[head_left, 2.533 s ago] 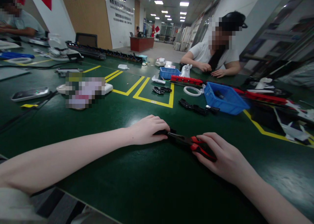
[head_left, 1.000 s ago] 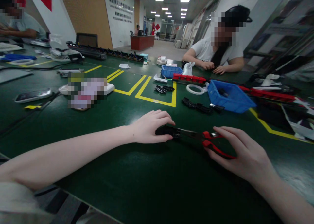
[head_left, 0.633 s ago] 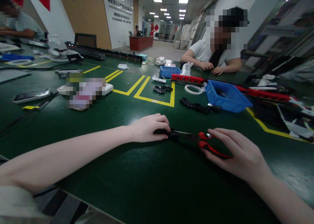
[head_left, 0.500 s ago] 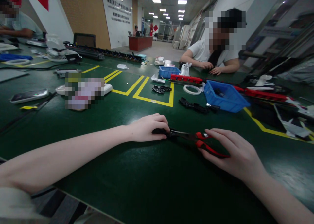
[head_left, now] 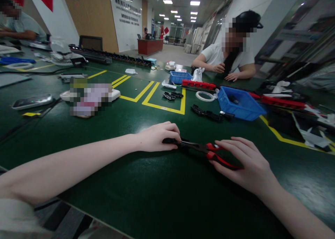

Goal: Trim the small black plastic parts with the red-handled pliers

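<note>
My left hand is closed on a small black part, pressed near the green tabletop; the fingers cover much of it. From the right, red-handled long-nose pliers reach to that part, their jaw tips at the left fingertips. Whether the tips grip the part I cannot tell. My right hand is around the pliers' red-and-black handles, which stand somewhat apart. Beyond the hands lie black parts in a row, and more black pieces within a yellow taped rectangle.
A blue bin stands at the right, beside a white ring and a long red strip. A smaller blue bin is farther back. At the left lie a phone and a grey device. A co-worker sits opposite.
The pliers and my right hand have shifted slightly left, toward my left hand, which stays put. The co-worker opposite has raised one hand a little.
</note>
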`<state>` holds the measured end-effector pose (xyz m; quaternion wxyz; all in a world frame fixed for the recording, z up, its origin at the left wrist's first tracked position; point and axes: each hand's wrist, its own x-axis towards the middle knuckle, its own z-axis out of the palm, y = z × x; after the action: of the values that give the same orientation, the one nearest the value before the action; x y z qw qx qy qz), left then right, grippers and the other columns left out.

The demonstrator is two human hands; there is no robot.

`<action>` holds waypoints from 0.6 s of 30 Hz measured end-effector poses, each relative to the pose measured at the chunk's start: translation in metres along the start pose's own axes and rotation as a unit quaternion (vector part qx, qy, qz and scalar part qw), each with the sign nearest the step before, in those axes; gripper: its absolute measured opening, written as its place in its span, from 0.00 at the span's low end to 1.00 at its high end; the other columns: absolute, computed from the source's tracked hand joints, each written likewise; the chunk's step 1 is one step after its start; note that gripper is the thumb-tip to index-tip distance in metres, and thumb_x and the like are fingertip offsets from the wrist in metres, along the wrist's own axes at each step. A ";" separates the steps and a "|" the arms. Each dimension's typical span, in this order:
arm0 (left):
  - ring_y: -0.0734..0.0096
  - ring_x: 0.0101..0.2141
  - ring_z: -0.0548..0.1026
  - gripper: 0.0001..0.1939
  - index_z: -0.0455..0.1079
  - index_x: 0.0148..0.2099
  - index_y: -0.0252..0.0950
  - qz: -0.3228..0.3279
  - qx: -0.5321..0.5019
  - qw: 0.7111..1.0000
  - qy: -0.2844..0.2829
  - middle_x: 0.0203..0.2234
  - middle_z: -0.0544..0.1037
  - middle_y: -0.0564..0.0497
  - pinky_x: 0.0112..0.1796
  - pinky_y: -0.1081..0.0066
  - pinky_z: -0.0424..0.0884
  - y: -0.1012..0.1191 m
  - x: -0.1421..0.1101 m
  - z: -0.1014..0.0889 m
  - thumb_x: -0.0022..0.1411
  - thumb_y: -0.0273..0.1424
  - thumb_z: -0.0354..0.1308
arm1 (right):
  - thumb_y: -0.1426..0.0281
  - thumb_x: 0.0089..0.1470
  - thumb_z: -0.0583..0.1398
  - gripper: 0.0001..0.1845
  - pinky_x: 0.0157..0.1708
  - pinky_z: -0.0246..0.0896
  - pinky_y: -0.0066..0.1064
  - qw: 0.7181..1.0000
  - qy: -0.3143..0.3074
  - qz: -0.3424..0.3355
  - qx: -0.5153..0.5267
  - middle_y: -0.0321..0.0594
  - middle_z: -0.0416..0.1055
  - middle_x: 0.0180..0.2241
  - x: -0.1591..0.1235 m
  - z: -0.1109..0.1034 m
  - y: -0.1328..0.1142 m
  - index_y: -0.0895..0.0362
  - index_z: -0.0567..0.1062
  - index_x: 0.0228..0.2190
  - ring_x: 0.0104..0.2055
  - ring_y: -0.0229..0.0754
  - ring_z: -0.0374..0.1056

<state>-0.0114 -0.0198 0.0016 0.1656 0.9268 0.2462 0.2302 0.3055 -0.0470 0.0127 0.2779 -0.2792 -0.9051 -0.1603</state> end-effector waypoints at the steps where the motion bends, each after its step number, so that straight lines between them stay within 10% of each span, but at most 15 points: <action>1: 0.63 0.47 0.71 0.08 0.73 0.47 0.35 0.000 0.000 1.000 -0.001 0.47 0.73 0.45 0.47 0.63 0.71 0.000 0.000 0.000 0.66 0.30 0.60 | 0.65 0.57 0.63 0.19 0.46 0.70 0.48 1.000 -0.001 0.001 0.001 0.46 0.78 0.41 0.001 0.000 0.000 0.54 0.70 0.49 0.41 0.50 0.75; 18: 0.62 0.47 0.72 0.07 0.74 0.46 0.36 0.004 0.005 1.000 0.003 0.47 0.73 0.45 0.47 0.62 0.70 0.001 0.000 0.000 0.66 0.30 0.60 | 0.63 0.54 0.64 0.19 0.43 0.70 0.47 0.999 -0.014 0.017 0.028 0.45 0.78 0.40 -0.002 0.000 0.003 0.54 0.72 0.47 0.40 0.50 0.74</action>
<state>-0.0114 -0.0206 0.0023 0.1595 0.9279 0.2439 0.2325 0.3082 -0.0455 0.0119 0.2755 -0.2893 -0.9080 -0.1261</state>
